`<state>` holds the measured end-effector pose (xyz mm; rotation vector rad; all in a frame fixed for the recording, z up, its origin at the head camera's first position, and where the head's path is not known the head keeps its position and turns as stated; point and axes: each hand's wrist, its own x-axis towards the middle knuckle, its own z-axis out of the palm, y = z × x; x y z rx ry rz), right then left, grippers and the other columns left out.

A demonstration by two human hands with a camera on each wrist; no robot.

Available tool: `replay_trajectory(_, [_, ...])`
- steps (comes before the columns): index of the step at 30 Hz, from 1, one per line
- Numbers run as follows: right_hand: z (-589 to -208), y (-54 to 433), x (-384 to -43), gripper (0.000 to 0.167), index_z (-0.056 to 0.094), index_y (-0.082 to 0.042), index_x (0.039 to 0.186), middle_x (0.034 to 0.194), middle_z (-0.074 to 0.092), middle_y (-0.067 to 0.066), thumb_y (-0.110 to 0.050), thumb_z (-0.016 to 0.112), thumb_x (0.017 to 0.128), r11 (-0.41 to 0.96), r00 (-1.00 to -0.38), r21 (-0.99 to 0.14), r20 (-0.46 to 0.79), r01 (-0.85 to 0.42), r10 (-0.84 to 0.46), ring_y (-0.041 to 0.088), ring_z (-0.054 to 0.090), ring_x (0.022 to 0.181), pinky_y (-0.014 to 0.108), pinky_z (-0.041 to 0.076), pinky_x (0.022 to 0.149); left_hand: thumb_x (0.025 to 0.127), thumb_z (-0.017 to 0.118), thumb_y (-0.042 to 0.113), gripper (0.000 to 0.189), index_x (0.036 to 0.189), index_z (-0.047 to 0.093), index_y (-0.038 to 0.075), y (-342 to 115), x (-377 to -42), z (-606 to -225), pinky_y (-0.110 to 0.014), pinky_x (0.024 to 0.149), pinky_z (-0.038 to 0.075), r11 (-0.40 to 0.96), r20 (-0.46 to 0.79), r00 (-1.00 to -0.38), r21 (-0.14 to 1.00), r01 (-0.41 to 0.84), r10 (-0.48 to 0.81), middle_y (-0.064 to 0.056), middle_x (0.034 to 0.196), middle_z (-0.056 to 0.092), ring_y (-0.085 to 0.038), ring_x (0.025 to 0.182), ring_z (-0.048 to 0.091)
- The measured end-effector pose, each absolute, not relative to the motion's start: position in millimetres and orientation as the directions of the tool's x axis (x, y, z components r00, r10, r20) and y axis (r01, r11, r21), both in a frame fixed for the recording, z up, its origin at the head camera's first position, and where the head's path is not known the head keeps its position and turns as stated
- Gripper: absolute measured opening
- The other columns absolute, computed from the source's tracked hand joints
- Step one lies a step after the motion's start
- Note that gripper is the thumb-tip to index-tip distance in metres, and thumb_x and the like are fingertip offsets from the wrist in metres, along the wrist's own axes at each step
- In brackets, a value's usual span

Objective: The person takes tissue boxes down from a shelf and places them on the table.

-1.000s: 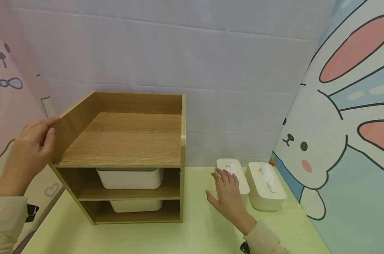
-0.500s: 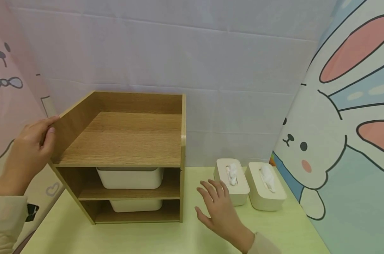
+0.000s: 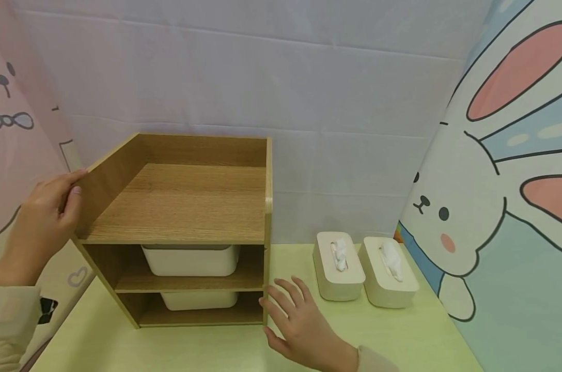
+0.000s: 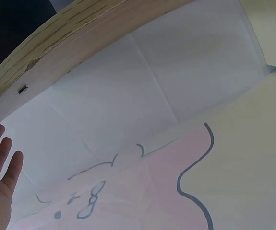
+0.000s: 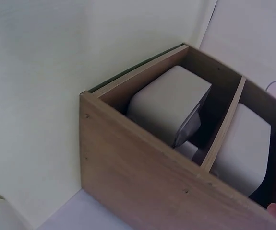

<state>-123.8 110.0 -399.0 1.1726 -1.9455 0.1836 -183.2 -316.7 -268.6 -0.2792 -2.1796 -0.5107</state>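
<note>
A wooden desktop shelf (image 3: 178,204) stands on the left part of the table. My left hand (image 3: 41,222) rests against the upper front edge of its left side panel. In the left wrist view several straight fingers (image 4: 6,165) lie near that panel's outer face. My right hand (image 3: 304,330) is just off the shelf's lower right front corner, fingers spread and nothing held; contact with the side panel cannot be told. White bins, an upper one (image 3: 190,261) and a lower one (image 3: 199,300), sit in the two compartments. The right wrist view shows both bins from the front.
Two cream tissue boxes, a left one (image 3: 341,281) and a right one (image 3: 388,289), stand side by side right of the shelf, with tissue poking out. A pale green table (image 3: 202,349) carries everything. Fabric walls, one with a rabbit print (image 3: 467,227), close it in.
My right hand has moved left and toward me, from over the left tissue box to the shelf's lower right corner. The left hand, shelf and boxes stay put.
</note>
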Motion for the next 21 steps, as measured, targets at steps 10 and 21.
replay_trajectory(10, [-387.3,81.6,-118.5,0.032,0.056,-0.013,0.112,0.120,0.056,0.007,-0.031,0.042,0.089,0.455,-0.159,0.363,0.613,-0.813,-0.774,0.027,0.050,0.114,0.047,0.042,0.094,0.093,0.041,0.010,0.037,0.126,0.054,0.004,-317.2,-183.9,-269.4,-0.032,0.107,0.031,0.887,0.803,-0.595,0.254,0.385,0.028,-0.027,0.115,0.057,-0.043,0.102,0.046])
replay_trajectory(21, [-374.8,43.6,-130.0,0.031,0.052,-0.015,0.110,0.124,0.053,0.006,-0.032,0.050,0.085,0.429,-0.151,0.440,0.538,-0.789,-0.829,0.025,0.050,0.114,0.042,0.045,0.094,0.092,0.041,0.010,0.036,0.125,0.055,0.003,-319.7,-185.7,-271.6,-0.022,0.107,0.029,0.885,0.813,-0.581,0.249,0.394,0.030,-0.026,0.113,0.058,-0.043,0.102,0.047])
